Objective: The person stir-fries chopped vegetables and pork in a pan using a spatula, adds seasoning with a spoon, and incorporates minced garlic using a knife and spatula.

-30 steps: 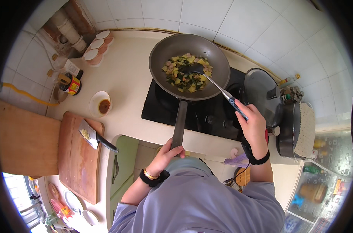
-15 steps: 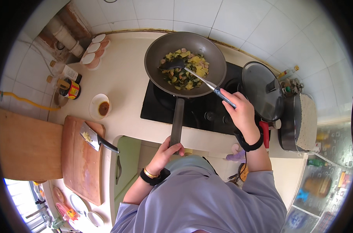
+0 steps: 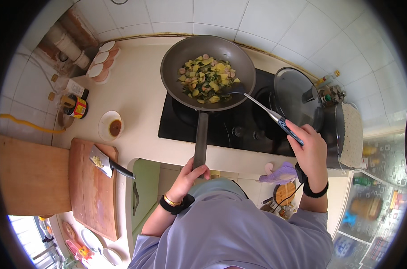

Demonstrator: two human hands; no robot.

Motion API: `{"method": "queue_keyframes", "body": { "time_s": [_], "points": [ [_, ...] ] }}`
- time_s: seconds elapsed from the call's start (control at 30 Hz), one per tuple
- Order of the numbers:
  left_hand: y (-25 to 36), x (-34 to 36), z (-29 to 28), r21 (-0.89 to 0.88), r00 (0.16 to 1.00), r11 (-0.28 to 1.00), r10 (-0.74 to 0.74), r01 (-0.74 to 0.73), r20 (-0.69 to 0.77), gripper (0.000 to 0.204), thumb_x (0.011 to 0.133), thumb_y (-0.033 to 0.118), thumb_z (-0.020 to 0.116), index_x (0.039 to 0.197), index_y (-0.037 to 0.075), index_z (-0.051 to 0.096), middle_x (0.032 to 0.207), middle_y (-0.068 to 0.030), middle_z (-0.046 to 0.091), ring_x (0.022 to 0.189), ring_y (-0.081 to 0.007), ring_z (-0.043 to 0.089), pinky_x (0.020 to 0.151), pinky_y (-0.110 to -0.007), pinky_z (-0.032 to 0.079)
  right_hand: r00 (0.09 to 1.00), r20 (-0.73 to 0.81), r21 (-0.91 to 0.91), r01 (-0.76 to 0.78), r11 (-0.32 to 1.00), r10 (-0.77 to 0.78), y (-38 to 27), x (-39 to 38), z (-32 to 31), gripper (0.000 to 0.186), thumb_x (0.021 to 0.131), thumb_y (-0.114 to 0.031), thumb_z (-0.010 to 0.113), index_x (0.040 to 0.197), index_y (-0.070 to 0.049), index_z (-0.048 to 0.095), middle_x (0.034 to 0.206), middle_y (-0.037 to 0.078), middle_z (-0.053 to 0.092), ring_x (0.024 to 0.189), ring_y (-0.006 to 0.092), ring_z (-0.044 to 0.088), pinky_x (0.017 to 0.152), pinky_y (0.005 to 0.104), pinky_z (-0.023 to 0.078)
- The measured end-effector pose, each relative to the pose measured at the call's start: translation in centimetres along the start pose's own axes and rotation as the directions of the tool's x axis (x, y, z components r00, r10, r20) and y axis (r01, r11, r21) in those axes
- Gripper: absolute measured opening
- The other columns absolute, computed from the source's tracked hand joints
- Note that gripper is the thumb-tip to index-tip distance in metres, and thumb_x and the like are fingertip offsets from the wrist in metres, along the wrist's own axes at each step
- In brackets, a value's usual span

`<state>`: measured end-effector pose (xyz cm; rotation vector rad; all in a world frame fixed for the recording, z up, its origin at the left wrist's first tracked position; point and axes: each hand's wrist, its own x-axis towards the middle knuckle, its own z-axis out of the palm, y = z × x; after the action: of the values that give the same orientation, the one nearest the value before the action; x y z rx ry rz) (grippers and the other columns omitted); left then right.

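My left hand point(image 3: 188, 178) is wrapped round the end of the long handle of a grey-brown frying pan point(image 3: 241, 51) on the black cooktop point(image 3: 185, 127). In the pan lies a heap of food point(image 3: 208, 78): yellow pieces, dark green bits and pinkish round slices. My right hand point(image 3: 310, 145) grips the blue-and-dark handle of a spatula point(image 3: 266, 106), out to the right of the pan. The spatula's black head rests low inside the pan at its right side, against the edge of the food.
A glass lid point(image 3: 297, 96) leans right of the pan, beside a dark pot point(image 3: 339, 130) topped by a pale cloth. Leftward are a small bowl point(image 3: 110, 126) of brown sauce, a cutting board point(image 3: 84, 188) bearing a cleaver point(image 3: 106, 163) with chopped bits, and bottles point(image 3: 73, 105).
My right hand has drawn the spatula back to the right and nearer me; its head went from the heap's left side to the pan's right side. My left hand keeps its grip.
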<state>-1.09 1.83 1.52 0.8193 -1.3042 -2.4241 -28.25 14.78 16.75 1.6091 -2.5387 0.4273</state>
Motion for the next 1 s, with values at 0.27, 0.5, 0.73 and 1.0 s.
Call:
{"method": "queue_keyframes", "body": {
  "time_s": [0.27,0.5,0.73,1.0],
  "points": [
    [0.2,-0.1,0.0,-0.002,1.0,1.0,-0.015,0.015,0.001,0.015,0.094,0.016,0.046,0.098,0.002,0.047,0.084,-0.007,0.059,0.08,-0.0146,0.055,0.079,-0.028,0.042,0.998,-0.062,0.087,-0.016,0.996,0.021,-1.4,0.4,1.1,0.036,0.076,-0.01,0.069,0.111,-0.02,0.066,0.076,0.006,0.056,0.061,0.0257,0.057,0.055,0.0339,0.046],
    [0.5,0.1,0.1,0.023,1.0,1.0,-0.011,0.01,0.021,0.015,0.094,0.016,0.046,0.098,0.002,0.047,0.084,-0.007,0.059,0.08,-0.0148,0.055,0.079,-0.029,0.042,0.993,-0.115,0.128,0.032,0.991,-0.017,-0.5,3.0,5.4,0.035,0.076,-0.012,0.069,0.11,-0.02,0.066,0.075,0.006,0.055,0.061,0.0264,0.056,0.055,0.035,0.046],
    [0.2,-0.2,-0.1,0.011,1.0,1.0,-0.006,0.006,0.004,0.014,0.094,0.015,0.045,0.098,0.001,0.047,0.084,-0.0072,0.059,0.081,-0.0151,0.055,0.079,-0.029,0.042,0.996,-0.072,0.207,-0.041,0.977,0.057,-0.2,0.6,0.9,0.035,0.076,-0.013,0.07,0.11,-0.02,0.067,0.076,0.006,0.056,0.061,0.025,0.055,0.056,0.0326,0.044],
    [0.0,0.0,0.0,0.014,1.0,1.0,0.0,0.0,0.017,0.015,0.095,0.016,0.045,0.099,0.002,0.047,0.085,-0.0076,0.059,0.081,-0.0151,0.055,0.08,-0.029,0.041,0.999,-0.016,0.064,-0.032,0.997,0.033,-0.1,1.5,-0.1,0.034,0.075,-0.012,0.07,0.109,-0.02,0.068,0.074,0.007,0.055,0.06,0.0254,0.055,0.055,0.0325,0.044]
  ]
}}
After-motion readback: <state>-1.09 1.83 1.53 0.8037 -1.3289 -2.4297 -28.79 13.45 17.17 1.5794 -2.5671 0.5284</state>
